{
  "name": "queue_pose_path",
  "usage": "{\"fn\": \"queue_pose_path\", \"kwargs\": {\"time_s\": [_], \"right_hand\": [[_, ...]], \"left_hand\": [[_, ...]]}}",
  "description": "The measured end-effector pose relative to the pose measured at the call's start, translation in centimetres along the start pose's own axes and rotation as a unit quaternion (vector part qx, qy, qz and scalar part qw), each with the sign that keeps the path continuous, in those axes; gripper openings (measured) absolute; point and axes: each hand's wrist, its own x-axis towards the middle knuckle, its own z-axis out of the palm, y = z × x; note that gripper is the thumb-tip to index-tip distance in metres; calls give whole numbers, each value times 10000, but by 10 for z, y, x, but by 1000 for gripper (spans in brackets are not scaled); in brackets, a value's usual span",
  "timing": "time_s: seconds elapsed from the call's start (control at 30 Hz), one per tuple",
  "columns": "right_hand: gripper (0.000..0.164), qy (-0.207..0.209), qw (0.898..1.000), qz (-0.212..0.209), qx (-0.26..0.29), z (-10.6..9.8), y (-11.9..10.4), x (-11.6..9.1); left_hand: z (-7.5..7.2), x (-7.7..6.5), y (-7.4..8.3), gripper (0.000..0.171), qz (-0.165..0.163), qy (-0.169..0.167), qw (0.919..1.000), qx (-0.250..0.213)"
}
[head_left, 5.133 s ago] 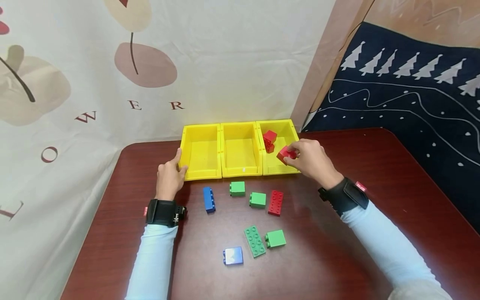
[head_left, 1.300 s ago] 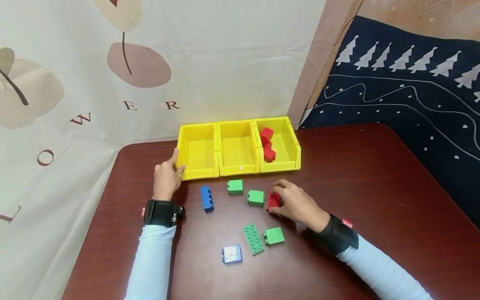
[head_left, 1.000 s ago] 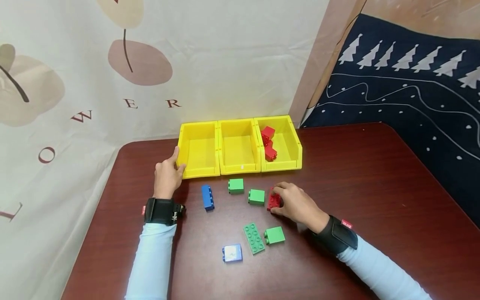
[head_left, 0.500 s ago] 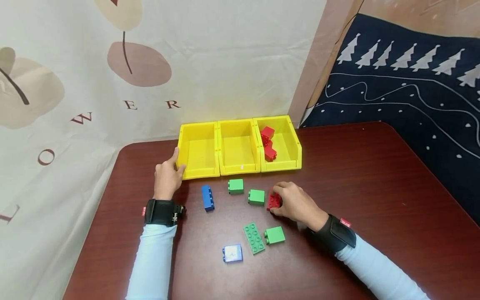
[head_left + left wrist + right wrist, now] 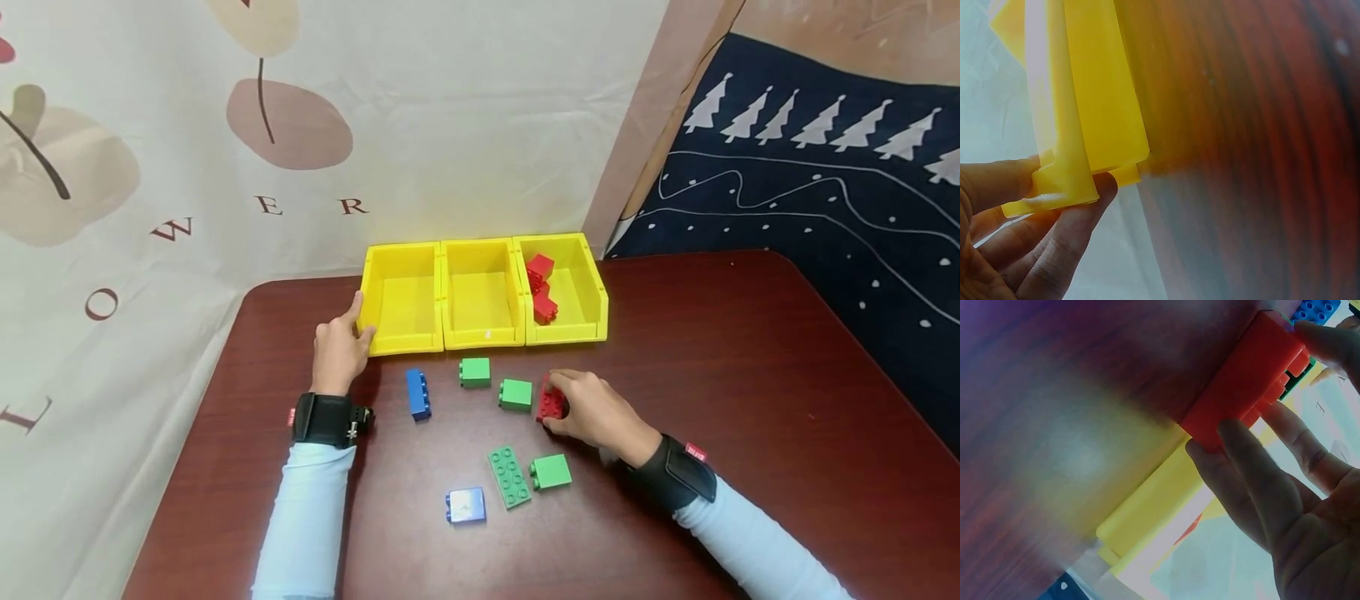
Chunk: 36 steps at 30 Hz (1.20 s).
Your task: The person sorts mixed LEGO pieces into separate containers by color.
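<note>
At the left end of a row of joined yellow bins (image 5: pixel 406 342), my left hand (image 5: pixel 339 354) holds the front corner of the bin. The left wrist view has thumb and fingers on either side of the bin's rim (image 5: pixel 1063 125). My right hand (image 5: pixel 596 412) grips a red toy building brick (image 5: pixel 550 402) on the table, thumb at one end and fingers at the other. In the right wrist view the red brick (image 5: pixel 1244 381) shows its smooth side, studs facing the palm. Several red bricks (image 5: pixel 543 292) lie in the right bin.
Green bricks (image 5: pixel 515 395) stand left of the right hand, and more, including a flat-lying studded one (image 5: pixel 510 477), are nearer the front. A blue brick (image 5: pixel 418 395) lies near the left hand, another blue brick (image 5: pixel 466 505) at the front. A cloth backdrop (image 5: pixel 465 125) hangs behind the bins.
Five seconds ago my right hand held another red brick over the right bin; that brick now lies inside. The right hand came down to the red brick on the table. Left hand stayed.
</note>
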Motion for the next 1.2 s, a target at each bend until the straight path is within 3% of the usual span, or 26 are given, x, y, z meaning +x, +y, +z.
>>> {"fn": "queue_pose_path", "kwargs": {"time_s": [0.23, 0.47, 0.63, 0.9, 1.2], "right_hand": [[31, 55, 10000, -32, -65, -8, 2, 2], [34, 440, 9988, -47, -207, -33, 1, 11], [35, 495, 9985, 84, -196, -49, 1, 20], [40, 502, 9974, 376, -363, -62, 9, 41], [42, 331, 9939, 988, -369, -77, 17, 77]], "left_hand": [[-2, -1, 3, 65, -19, -39, 10000, -42], [-3, 0, 0, 64, 195, 75, 9997, 129], [-3, 0, -2, 64, 189, 65, 9997, 123], [-1, -2, -2, 64, 105, 6, 9999, 80], [-1, -3, -2, 65, 144, -5, 9999, 44]]}}
